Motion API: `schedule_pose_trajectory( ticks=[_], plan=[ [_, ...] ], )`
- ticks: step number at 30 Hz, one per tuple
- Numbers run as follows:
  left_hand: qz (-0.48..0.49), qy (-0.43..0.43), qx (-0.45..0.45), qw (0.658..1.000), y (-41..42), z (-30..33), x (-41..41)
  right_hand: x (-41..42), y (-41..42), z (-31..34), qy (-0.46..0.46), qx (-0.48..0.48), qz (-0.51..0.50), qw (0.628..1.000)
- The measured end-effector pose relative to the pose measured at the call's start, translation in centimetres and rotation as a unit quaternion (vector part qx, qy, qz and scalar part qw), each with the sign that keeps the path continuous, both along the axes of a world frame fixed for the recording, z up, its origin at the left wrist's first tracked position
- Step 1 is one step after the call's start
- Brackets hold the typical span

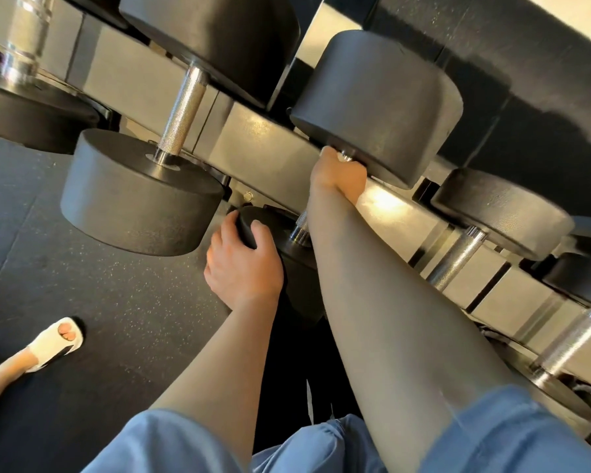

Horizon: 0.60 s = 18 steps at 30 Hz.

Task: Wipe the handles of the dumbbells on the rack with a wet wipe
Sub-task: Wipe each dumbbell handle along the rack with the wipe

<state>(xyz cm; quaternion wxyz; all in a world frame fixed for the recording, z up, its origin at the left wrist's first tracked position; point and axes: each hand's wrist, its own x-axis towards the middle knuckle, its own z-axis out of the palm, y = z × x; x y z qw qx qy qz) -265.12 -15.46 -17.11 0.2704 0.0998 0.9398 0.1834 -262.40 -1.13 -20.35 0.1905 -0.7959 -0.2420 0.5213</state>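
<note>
A black round-headed dumbbell [376,104] lies across the grey rack [263,145] in the middle of the view. My right hand [338,174] is curled round its chrome handle [301,222], close under the far head. My forearm hides most of the handle. No wet wipe shows in the hand; the palm side is hidden. My left hand [243,257] grips the rim of the same dumbbell's near head [297,264], fingers curled over its edge.
A larger dumbbell with a knurled handle [185,110] lies to the left. To the right lie two more dumbbells, one with a chrome handle [454,257] and one with a thicker handle [574,339]. A foot in a white sandal [55,343] stands on the dark rubber floor [82,268].
</note>
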Motion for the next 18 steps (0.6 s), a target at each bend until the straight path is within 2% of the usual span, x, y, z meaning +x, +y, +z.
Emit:
schedule_pose_trajectory(
  ticks=[2,4,9,12,18],
  plan=[
    [-0.005,0.002,-0.002,1.000,0.0,0.0,-0.1,0.3,-0.1,0.1,0.005,-0.003,0.028,1.000],
    [-0.006,0.002,-0.005,1.000,-0.1,0.0,-0.1,0.4,-0.2,1.0,0.018,0.004,0.009,1.000],
    [-0.001,-0.006,-0.006,1.000,0.1,0.1,-0.1,1.5,-1.0,0.3,0.148,-0.010,-0.047,0.988],
    [-0.005,-0.005,-0.003,1.000,0.0,0.2,-0.1,2.6,-1.7,-0.2,0.203,-0.019,-0.035,0.978],
    [-0.005,0.004,-0.003,1.000,0.1,0.1,-0.1,3.4,-2.4,-0.7,0.215,0.022,0.003,0.976]
  ],
)
